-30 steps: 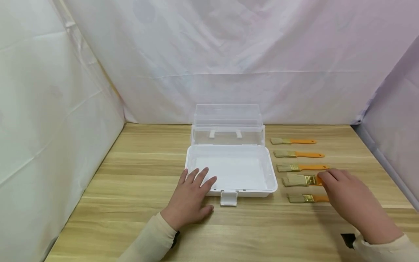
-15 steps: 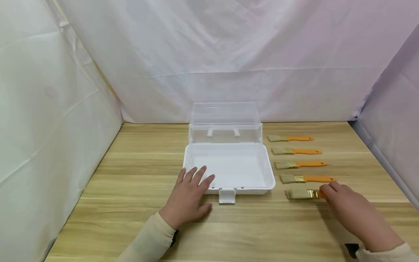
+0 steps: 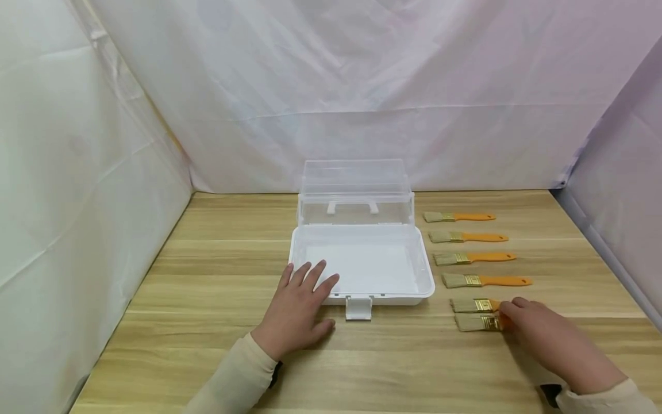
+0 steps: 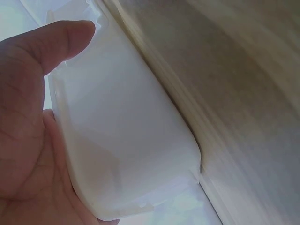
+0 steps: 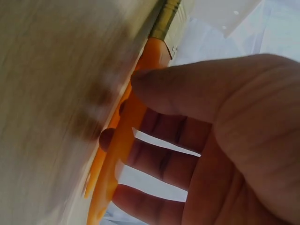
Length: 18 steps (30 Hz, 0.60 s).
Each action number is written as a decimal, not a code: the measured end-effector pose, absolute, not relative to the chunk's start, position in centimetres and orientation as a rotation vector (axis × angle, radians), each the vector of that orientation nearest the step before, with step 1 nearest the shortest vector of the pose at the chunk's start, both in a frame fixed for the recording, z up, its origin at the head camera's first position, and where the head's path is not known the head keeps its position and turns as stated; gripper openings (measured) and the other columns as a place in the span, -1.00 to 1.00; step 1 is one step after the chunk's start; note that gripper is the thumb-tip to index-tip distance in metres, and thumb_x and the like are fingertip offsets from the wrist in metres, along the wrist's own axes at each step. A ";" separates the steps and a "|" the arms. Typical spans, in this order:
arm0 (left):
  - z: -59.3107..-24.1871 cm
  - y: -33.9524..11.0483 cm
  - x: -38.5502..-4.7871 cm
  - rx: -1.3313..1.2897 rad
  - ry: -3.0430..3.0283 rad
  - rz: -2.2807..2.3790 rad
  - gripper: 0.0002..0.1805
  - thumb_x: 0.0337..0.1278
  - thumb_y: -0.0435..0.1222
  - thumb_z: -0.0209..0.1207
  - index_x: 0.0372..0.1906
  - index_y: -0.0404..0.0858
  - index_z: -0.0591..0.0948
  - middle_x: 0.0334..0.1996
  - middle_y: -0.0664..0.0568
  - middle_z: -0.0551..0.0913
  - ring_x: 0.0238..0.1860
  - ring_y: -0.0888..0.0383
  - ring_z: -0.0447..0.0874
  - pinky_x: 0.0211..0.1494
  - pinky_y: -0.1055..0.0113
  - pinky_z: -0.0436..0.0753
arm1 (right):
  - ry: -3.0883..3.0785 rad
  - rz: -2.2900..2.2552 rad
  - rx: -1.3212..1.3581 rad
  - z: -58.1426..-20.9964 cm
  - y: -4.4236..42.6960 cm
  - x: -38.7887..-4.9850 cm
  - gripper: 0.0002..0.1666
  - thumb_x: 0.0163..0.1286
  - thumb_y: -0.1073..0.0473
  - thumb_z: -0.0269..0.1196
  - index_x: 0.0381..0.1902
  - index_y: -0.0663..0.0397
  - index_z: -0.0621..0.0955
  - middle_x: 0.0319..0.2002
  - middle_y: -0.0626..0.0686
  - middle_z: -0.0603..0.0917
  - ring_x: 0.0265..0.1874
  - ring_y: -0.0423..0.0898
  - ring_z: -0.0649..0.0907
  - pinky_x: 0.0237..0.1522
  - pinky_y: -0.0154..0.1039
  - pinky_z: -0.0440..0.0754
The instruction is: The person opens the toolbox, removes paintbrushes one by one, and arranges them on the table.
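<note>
My right hand (image 3: 550,339) pinches the orange handle of a paintbrush (image 3: 476,322) at the near end of a column of brushes. In the right wrist view, the thumb and several fingers close on that handle (image 5: 124,136), with another orange handle just behind it. The brush right behind the held one (image 3: 468,305) lies close alongside, its handle partly hidden by my hand. My left hand (image 3: 297,310) rests on the front left corner of an open white plastic box (image 3: 398,300), fingers spread over the rim. In the left wrist view, the thumb lies by the box's outer wall (image 4: 122,112).
Several more orange-handled paintbrushes (image 3: 491,281) lie in parallel on the wooden table (image 3: 222,276), right of the box, bristles to the left. The clear lid (image 3: 357,178) stands raised behind the box; a white latch (image 3: 358,309) hangs in front. White cloth (image 3: 310,86) walls surround the table.
The right hand has carried its paintbrush toward the near side, from above the fourth brush, past the fifth, to just in front of it. My left hand stays on the box.
</note>
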State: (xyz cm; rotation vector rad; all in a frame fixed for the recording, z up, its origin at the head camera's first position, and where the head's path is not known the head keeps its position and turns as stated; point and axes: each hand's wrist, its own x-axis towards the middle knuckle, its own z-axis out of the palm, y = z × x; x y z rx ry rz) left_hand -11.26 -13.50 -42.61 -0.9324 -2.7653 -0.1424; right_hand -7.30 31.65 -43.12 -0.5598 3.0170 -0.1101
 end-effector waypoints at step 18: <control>-42.5 -13.5 -11.2 -0.937 -2.772 -0.134 -0.14 -0.11 0.12 0.40 0.37 -0.07 0.45 0.39 -0.17 0.37 0.32 -0.22 0.38 0.35 -0.26 0.22 | 3.026 -0.110 -0.587 -43.4 31.6 -7.3 -0.70 0.15 0.30 0.44 -0.41 -0.20 0.57 -0.47 -0.24 0.44 -0.49 -0.27 0.45 -0.44 -0.19 0.49</control>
